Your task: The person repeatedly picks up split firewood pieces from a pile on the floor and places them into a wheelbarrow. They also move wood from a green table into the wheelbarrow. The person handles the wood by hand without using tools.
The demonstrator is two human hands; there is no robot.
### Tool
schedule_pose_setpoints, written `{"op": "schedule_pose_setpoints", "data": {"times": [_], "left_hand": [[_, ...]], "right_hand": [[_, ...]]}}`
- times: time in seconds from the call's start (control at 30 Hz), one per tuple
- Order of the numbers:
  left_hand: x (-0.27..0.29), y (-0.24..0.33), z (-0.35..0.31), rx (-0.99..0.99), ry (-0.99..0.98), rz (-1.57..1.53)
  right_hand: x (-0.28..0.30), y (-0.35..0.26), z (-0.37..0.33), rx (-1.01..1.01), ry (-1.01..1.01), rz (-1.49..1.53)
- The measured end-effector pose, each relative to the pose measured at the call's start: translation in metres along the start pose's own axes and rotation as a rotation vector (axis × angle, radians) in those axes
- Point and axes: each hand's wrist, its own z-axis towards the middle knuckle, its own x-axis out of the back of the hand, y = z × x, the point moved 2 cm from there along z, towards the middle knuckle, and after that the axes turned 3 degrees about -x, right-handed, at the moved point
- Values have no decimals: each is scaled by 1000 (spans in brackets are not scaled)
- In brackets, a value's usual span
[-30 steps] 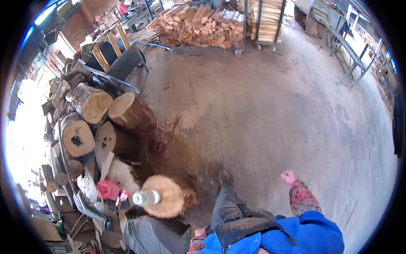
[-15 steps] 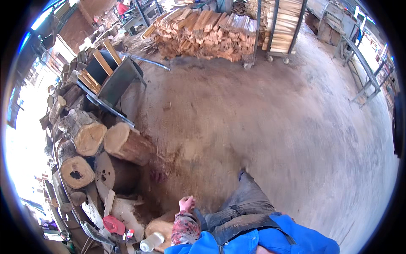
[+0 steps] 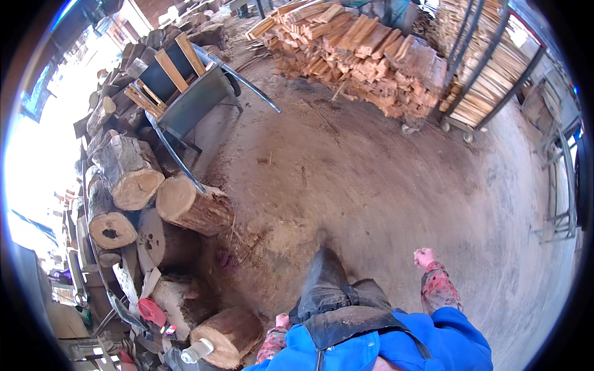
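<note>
My right hand [image 3: 424, 257] swings out in front over the floor, its fingers curled in with nothing visible in them. The patterned sleeve on that forearm is red and grey. My left hand [image 3: 283, 319] hangs low beside my dark trousers, near a cut log [image 3: 240, 334]; its fingers are too small and hidden to make out. A clear plastic container [image 3: 197, 350] leans against that log's end. A red cap [image 3: 152, 311] lies on the wood close by. Neither hand touches any of these.
Thick logs [image 3: 137, 188] are stacked along the left. A metal wheelbarrow [image 3: 195, 102] carrying boards stands beyond them, handles jutting into the walkway. Ahead is a heap of sawn wood pieces [image 3: 365, 55]; a wheeled rack [image 3: 489, 74] of slats stands right of it. Metal frames [image 3: 563, 179] line the right.
My body has moved forward and the view has turned left, bringing the wheelbarrow and wood heap nearer. The left hand has dropped back; the right hand has come into view.
</note>
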Motion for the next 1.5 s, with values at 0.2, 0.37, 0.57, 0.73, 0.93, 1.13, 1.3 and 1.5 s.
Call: {"op": "schedule_pose_setpoints", "data": {"times": [0.2,0.37,0.57,0.73,0.93,1.13,1.3,1.5], "left_hand": [[-50,147,107,-28,-4,51],[-72,323,187,39,-10,-189],[-97,491,292,-46,-49,-280],[-109,568,336,-2,86,-337],[-170,591,340,101,200,-739],[-169,617,364,192,324,-373],[-162,664,427,244,304,-562],[-101,839,511,94,282,-710]], "right_hand": [[-43,-130,76,46,-71,-120],[-64,-146,108,-140,-189,-177],[-45,-175,187,8,-87,-506],[-45,-286,282,71,-182,-499],[-54,-513,398,-4,-294,-342],[-87,-762,459,174,-300,-248],[-165,-892,467,335,-374,-261],[-260,-971,455,353,-489,-291]]}}
